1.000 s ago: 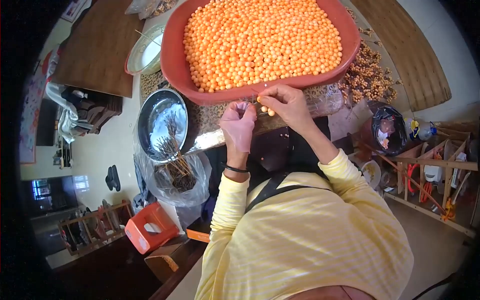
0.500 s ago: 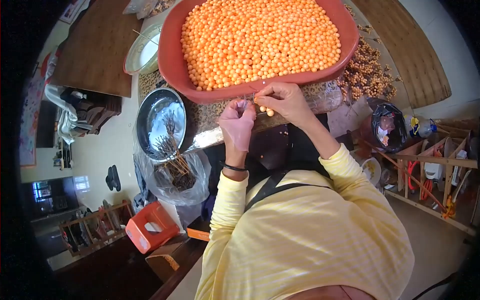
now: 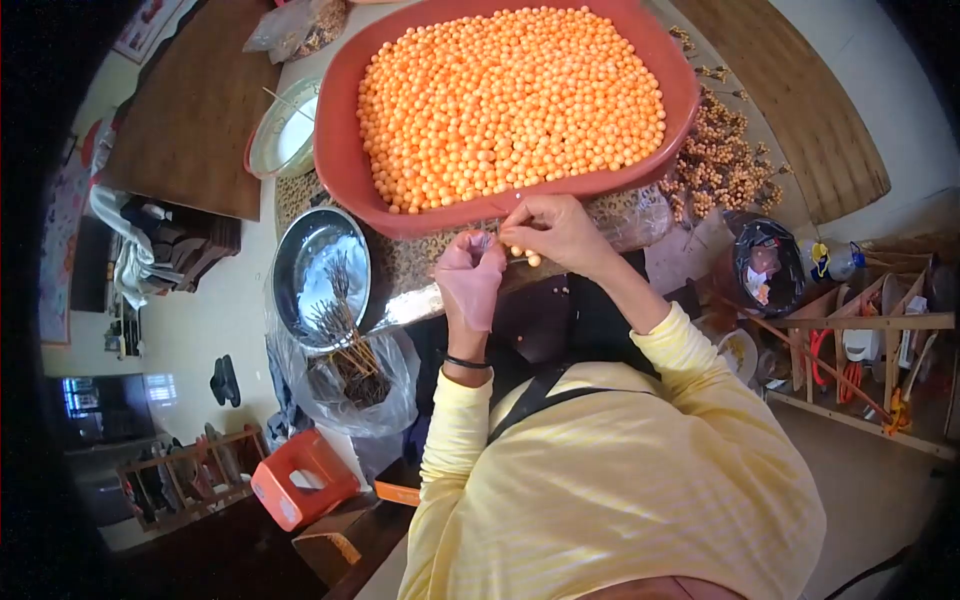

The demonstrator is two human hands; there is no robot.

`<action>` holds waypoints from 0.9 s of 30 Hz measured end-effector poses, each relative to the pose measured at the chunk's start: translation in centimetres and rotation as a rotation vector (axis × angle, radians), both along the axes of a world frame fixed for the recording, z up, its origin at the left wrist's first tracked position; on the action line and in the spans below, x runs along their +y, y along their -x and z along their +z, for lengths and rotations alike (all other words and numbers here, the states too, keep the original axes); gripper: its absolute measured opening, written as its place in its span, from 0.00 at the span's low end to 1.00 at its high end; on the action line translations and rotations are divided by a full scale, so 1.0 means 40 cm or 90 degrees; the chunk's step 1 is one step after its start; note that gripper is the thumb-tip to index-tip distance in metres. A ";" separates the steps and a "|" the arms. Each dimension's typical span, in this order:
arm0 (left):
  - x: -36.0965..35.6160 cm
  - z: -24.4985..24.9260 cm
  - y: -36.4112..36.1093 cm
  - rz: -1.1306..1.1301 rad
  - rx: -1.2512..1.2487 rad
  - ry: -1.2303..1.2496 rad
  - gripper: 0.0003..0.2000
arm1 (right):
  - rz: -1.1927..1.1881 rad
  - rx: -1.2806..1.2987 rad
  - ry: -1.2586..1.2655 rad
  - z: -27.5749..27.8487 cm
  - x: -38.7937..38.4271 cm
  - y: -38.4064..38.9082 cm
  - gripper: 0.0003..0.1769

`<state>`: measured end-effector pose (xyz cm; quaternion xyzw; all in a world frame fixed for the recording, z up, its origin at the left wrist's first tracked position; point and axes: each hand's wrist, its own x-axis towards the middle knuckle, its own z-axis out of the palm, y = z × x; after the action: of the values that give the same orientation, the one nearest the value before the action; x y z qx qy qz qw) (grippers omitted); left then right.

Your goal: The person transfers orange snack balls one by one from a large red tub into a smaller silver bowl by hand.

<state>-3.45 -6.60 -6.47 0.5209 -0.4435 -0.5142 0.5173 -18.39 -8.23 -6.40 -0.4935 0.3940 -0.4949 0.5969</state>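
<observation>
A wide red basin (image 3: 340, 140) full of small orange beads (image 3: 510, 95) fills the table top ahead of me. Just below its near rim, my left hand (image 3: 470, 280) is closed on a thin twig whose tip shows at the fingertips. My right hand (image 3: 555, 232) pinches a small orange bead at that twig tip, with a couple more beads (image 3: 525, 256) tucked under its fingers. The two hands touch at the fingertips.
A steel bowl (image 3: 300, 250) holding thin brown twigs (image 3: 335, 310) sits to the left, above a clear plastic bag (image 3: 350, 380) of more twigs. A white dish (image 3: 285, 130) lies at the basin's left. Dried beaded sprigs (image 3: 725, 160) pile at the right. An orange stool (image 3: 300, 480) stands lower left.
My head tilted, so the basin and hands sit lower in view. Both hands stay together at the basin's near rim, fingers still working a bead on the twig.
</observation>
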 end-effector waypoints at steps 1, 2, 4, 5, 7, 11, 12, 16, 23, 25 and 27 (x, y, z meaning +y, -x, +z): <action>0.000 -0.003 -0.001 -0.002 0.003 0.006 0.04 | -0.002 0.003 0.006 -0.005 -0.003 -0.001 0.01; -0.001 -0.005 -0.004 -0.006 -0.004 0.007 0.03 | 0.003 0.002 0.005 -0.012 -0.006 -0.003 0.02; 0.000 -0.012 -0.007 -0.015 -0.018 0.008 0.03 | 0.011 0.002 0.003 -0.024 -0.009 -0.007 0.02; -0.002 -0.016 -0.008 -0.019 -0.026 0.010 0.03 | 0.015 0.001 0.003 -0.026 -0.010 -0.007 0.03; 0.000 -0.032 -0.012 -0.025 -0.017 0.006 0.03 | 0.012 0.009 0.003 -0.026 -0.008 -0.007 0.03; -0.024 -0.049 -0.017 -0.034 0.004 -0.019 0.03 | -0.075 0.117 0.095 -0.030 -0.001 0.000 0.03; -0.017 -0.052 -0.018 -0.035 0.006 -0.011 0.03 | -0.161 0.207 0.209 -0.033 0.000 0.010 0.03; -0.032 -0.051 -0.014 -0.037 0.013 0.012 0.04 | -0.549 0.422 0.487 0.042 -0.010 0.120 0.11; -0.051 -0.045 -0.004 -0.046 0.019 -0.006 0.04 | -0.813 0.676 0.457 0.001 -0.142 0.293 0.30; -0.045 -0.044 -0.013 -0.053 0.015 -0.015 0.04 | -0.797 0.667 0.444 -0.019 -0.160 0.300 0.31; -0.051 -0.042 -0.016 -0.061 0.014 -0.018 0.04 | -0.785 0.678 0.422 -0.011 -0.163 0.304 0.31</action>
<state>-2.80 -8.63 -8.14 0.5009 -0.4550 -0.5502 0.4893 -30.54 -14.76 -6.82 -0.5059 0.6524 -0.5220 -0.2142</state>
